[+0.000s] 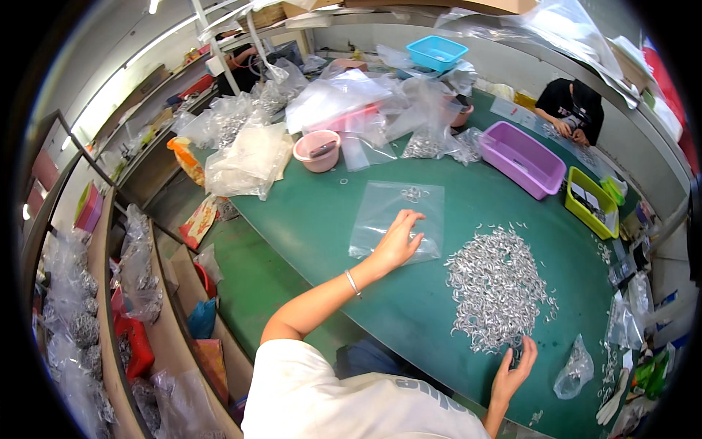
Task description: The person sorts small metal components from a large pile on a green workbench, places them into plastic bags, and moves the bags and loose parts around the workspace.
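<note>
My left hand [397,241] is held over a clear plastic bag [368,219] lying flat on the green table; its fingers are apart, with nothing visible in them. A few small silvery rings [414,194] sit at the bag's far end. To the right spreads a heap of small curved silvery metal pieces [497,285]. At the heap's near edge is my right hand [514,372], its thumb and fingers apart around a few pieces, with no piece plainly gripped.
A pink bowl [317,151], a purple basin [523,159] and a yellow-green basket [589,203] stand along the far side. Filled plastic bags [428,135] crowd the back. A small clear bag [574,372] lies at right. Another person [572,113] works at far right.
</note>
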A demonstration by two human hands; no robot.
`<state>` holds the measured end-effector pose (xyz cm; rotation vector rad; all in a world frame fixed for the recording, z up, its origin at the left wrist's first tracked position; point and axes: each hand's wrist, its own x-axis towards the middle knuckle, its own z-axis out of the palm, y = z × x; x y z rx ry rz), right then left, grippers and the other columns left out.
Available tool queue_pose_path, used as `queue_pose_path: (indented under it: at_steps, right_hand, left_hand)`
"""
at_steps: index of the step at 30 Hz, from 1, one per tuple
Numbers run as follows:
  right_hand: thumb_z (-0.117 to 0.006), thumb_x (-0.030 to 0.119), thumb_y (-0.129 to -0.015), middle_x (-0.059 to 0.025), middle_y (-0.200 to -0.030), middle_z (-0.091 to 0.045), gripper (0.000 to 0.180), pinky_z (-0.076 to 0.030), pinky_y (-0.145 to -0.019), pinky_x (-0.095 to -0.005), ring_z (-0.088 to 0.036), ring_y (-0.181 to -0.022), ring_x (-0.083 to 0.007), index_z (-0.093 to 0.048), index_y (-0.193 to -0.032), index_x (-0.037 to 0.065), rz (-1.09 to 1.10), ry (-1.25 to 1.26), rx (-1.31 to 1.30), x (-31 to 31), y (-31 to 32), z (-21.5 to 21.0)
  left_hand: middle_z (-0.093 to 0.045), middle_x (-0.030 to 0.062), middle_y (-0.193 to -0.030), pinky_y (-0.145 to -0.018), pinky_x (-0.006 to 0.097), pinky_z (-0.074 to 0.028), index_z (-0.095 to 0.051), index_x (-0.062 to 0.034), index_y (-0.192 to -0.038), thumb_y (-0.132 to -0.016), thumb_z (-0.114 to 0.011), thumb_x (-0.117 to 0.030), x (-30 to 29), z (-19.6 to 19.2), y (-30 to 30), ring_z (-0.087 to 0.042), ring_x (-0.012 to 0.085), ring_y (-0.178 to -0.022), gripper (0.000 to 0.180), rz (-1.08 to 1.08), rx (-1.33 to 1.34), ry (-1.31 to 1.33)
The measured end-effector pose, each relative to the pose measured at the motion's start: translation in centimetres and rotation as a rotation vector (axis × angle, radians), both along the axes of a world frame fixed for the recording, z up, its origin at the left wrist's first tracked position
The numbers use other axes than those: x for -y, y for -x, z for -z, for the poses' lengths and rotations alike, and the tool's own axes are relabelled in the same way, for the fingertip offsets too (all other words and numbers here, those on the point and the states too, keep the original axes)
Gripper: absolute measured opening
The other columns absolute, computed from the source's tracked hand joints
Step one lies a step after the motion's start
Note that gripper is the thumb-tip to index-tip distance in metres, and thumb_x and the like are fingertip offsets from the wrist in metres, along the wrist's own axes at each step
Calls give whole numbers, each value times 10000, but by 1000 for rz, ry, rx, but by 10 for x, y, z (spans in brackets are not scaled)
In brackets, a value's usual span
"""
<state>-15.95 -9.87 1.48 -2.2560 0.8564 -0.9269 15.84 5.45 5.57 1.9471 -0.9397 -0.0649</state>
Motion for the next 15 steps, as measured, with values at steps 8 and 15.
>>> queue_pose_path:
  at_steps: [8, 15]
  right_hand:
    - [-531, -26, -752, -191, -984, -548, 222, -414, -810, -390, -520, -898, -342, -559, -969, -59, -258, -29, 79, -38, 1, 11]
    - [-424, 27, -762, -120, -596, -528, 223, -396, -485, -332, -508, -529, -243, -467, -546, -13, -54, -229, -190, -70, 161, 105]
  left_hand:
    - [-458, 134, -1084, -782, 293, -434, -503, 3, -1049, -773, -469, 105, -95, 52, 78, -496, 199, -936, 296, -340, 334, 375]
    - [-505, 119, -1004, -725, 279, -422, -500, 3, -1065, -792, -541, -74, -302, 284, 200, -500, 171, -798, 286, -717, -356, -460]
